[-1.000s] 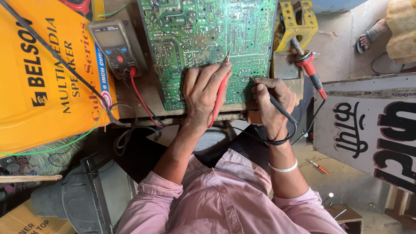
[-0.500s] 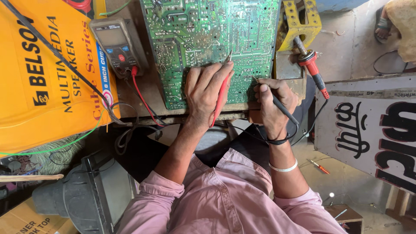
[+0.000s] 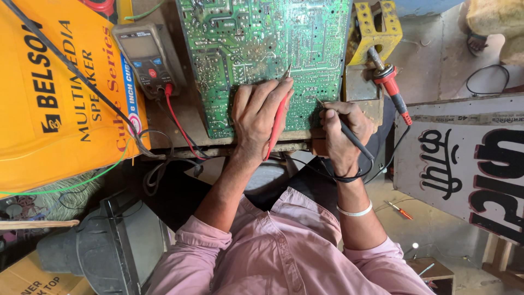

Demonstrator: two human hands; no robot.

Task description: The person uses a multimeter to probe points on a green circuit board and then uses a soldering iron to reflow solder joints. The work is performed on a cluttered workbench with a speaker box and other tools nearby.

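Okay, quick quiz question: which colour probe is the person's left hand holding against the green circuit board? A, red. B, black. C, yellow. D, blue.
A: the left hand grips the red probe with its tip on the green circuit board, while the right hand holds the black probe.

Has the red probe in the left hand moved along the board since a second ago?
No. The red probe sits at the same spot on the green circuit board.
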